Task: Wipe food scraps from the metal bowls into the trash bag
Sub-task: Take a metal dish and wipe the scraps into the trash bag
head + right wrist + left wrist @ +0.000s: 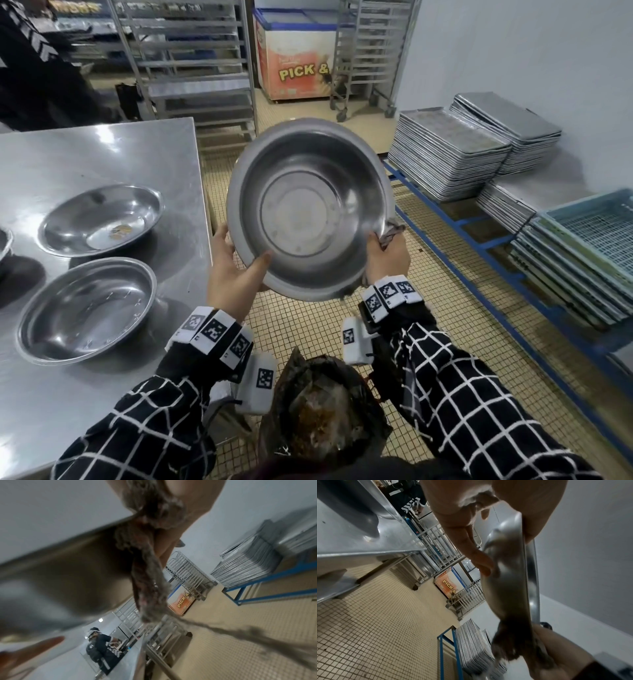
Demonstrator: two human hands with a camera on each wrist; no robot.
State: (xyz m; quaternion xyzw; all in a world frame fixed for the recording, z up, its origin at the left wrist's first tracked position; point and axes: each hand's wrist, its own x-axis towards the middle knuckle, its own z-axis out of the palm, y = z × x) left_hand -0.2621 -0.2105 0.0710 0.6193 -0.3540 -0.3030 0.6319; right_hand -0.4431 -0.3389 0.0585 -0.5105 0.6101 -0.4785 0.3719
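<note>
While the steel table (102, 154) is gleaming off beyond the left hand's knuckles, the round metal bowl (308, 209) is tilting over the crumpled trash bag (318, 411). The left hand (233, 270) is gripping its rim, thumb inside; the right hand (387, 257) is pinching a frayed grey rag (390, 233) against the opposite rim.

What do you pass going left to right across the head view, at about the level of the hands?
Bowl with scraps on the table → left hand → held bowl → right hand with rag → blue crates.
</note>
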